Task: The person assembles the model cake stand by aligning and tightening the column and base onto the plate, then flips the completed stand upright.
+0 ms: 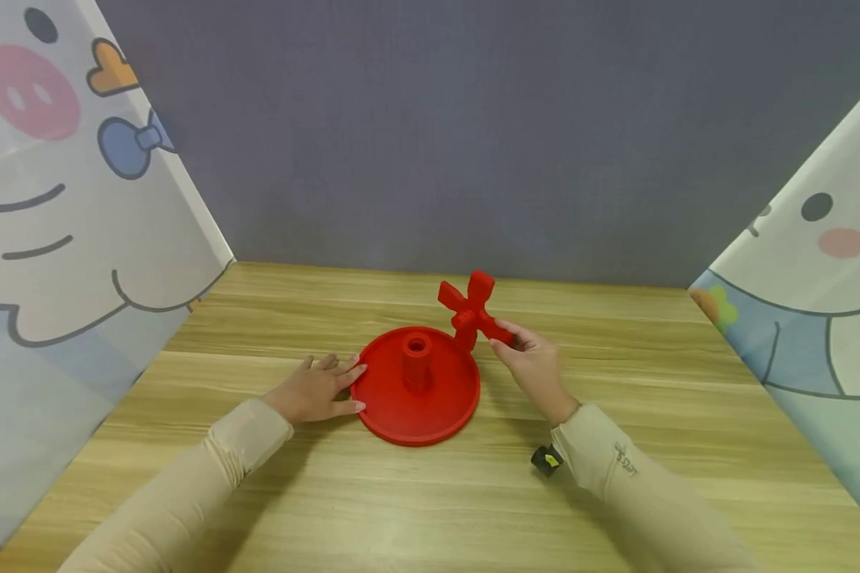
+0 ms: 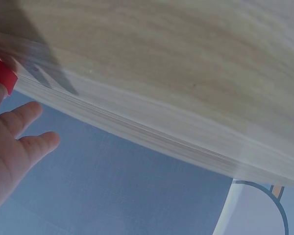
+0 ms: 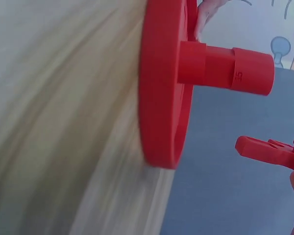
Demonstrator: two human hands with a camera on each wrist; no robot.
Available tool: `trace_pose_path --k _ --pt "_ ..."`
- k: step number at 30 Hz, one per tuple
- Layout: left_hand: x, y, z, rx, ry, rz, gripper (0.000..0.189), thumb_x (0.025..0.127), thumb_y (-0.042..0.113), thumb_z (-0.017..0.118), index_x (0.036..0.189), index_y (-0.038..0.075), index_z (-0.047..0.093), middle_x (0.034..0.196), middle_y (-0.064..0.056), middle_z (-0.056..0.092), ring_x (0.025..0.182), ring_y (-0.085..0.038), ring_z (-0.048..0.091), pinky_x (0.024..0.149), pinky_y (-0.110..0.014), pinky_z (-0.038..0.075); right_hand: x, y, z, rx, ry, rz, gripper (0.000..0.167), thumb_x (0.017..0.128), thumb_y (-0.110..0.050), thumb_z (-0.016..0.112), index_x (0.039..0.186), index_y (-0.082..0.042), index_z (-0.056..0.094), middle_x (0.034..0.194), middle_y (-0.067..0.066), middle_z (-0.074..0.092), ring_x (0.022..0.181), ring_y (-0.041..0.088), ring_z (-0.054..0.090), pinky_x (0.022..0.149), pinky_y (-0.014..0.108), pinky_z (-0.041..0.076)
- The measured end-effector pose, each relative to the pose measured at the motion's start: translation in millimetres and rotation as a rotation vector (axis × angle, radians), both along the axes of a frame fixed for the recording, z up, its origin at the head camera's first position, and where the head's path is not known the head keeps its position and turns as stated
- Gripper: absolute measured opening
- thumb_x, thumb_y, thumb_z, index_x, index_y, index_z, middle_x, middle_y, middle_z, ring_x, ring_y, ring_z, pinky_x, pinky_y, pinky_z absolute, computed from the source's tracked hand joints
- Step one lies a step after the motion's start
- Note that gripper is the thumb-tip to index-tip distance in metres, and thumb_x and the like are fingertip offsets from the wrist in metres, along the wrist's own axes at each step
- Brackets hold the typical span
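A round red dish-like base [image 1: 380, 410] with a raised rim lies on the table, and a hollow red post [image 1: 417, 368] stands upright from its middle. My left hand [image 1: 318, 390] has its fingers spread and touches the base's left rim with the fingertips. In my right hand [image 1: 533, 368] I pinch one arm of a red cross-shaped piece [image 1: 478, 298]. That piece is held up above the base's far right rim, apart from the post. In the right wrist view, a ridged stem sticks out of the cross-shaped piece [image 3: 267, 150].
The wood-grain table [image 1: 294, 509] runs back to a grey-blue panel [image 1: 459, 143]. Cartoon-printed panels [image 1: 57, 263] stand on both sides. A small black block [image 1: 547, 460] with a yellow mark sits at my right cuff.
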State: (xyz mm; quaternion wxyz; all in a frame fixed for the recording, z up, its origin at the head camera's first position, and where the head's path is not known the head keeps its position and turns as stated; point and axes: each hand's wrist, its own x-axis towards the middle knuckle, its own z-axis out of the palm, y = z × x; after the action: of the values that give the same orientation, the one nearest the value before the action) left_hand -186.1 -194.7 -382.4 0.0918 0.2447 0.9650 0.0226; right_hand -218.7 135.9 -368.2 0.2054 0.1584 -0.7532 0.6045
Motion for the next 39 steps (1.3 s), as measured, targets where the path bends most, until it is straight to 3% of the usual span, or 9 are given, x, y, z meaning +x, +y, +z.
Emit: trace_pose_path --k 9,12,20,29,39 --pt "2.3 -4.6 -3.5 0.010 -0.014 0.009 0.073 0.092 0.056 0.051 0.144 0.006 0.043 0.149 -0.015 0.038 0.130 -0.051 0.035 0.101 -0.068 0.026 -10.5 -20 -1.1 0.262 0.431 0.038 0.026 0.069 0.019 0.070 0.094 0.012 0.071 0.075 0.020 0.069 0.055 0.014 0.056 0.051 0.011 0.045" --pt "2.6 -6.2 -3.8 0.012 -0.018 0.020 0.072 0.092 0.055 0.052 0.145 0.006 0.042 0.149 -0.015 0.038 0.131 -0.050 0.035 0.102 -0.068 0.025 -13.1 -25 0.3 0.306 0.513 0.072 0.026 0.067 0.021 0.070 0.092 0.012 0.072 0.075 0.019 0.070 0.055 0.019 0.059 0.052 0.015 0.049" --pt "3.1 -3.5 -2.2 0.015 -0.020 0.023 0.072 0.092 0.054 0.053 0.145 0.006 0.042 0.149 -0.015 0.038 0.131 -0.050 0.035 0.102 -0.068 0.025 -12.9 -35 1.8 0.314 0.490 0.151 0.026 0.068 0.019 0.070 0.093 0.009 0.073 0.082 0.019 0.071 0.063 0.023 0.065 0.058 0.017 0.051" --pt "2.7 -1.4 -0.9 0.016 -0.024 0.019 0.072 0.092 0.054 0.052 0.145 0.006 0.042 0.150 -0.016 0.037 0.135 -0.049 0.029 0.103 -0.068 0.023 -18.2 -38 -3.4 0.367 0.665 0.168 0.030 0.063 0.023 0.074 0.089 0.010 0.073 0.087 0.023 0.071 0.078 0.032 0.071 0.067 0.033 0.057" --pt "1.1 -1.1 -0.5 0.029 -0.002 -0.002 0.072 0.092 0.054 0.052 0.144 0.005 0.044 0.148 -0.015 0.040 0.131 -0.049 0.035 0.103 -0.063 0.029 -20.3 -37 -1.8 0.385 0.718 0.203 0.030 0.064 0.025 0.070 0.089 0.009 0.073 0.090 0.023 0.070 0.082 0.034 0.070 0.070 0.038 0.057"
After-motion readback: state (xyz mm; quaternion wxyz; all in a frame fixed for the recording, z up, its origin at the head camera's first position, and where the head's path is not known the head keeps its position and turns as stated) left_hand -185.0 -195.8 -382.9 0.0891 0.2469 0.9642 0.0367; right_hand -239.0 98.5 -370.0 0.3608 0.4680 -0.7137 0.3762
